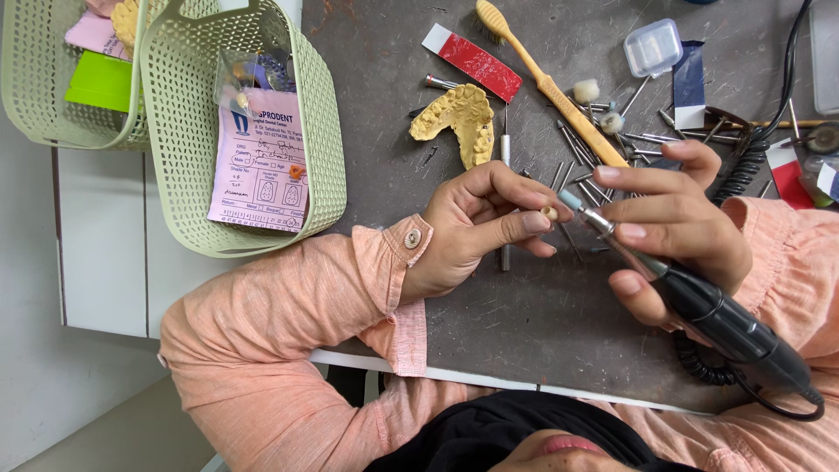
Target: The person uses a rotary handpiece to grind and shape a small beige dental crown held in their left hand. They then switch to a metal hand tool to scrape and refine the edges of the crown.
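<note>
Seen from the head camera, the left hand (pixel 476 223) is pinching a small cream crown (pixel 550 212) between thumb and fingertips, holding it just above the dark table (pixel 489 315). The right hand (pixel 673 218) is gripping a black handpiece (pixel 725 328), fingers closed around its front end, and its pale blue tip (pixel 570 200) is touching the crown. A coiled black cord (pixel 699 367) is running from the handpiece along the table edge. Beyond the hands, a yellow dental cast (pixel 459 118) is lying on the table, with a thin metal tool (pixel 505 153) beside it. A yellow toothbrush (pixel 546 83) is resting at an angle near a red and white strip (pixel 472 61), and many loose burs (pixel 603 144) are lying scattered around them. A small clear box (pixel 653 46) is sitting farther back. To the left, a green basket (pixel 328 131) is holding a pink slip (pixel 260 162) and a clear bag; a second basket (pixel 35 79) is standing behind it.
</note>
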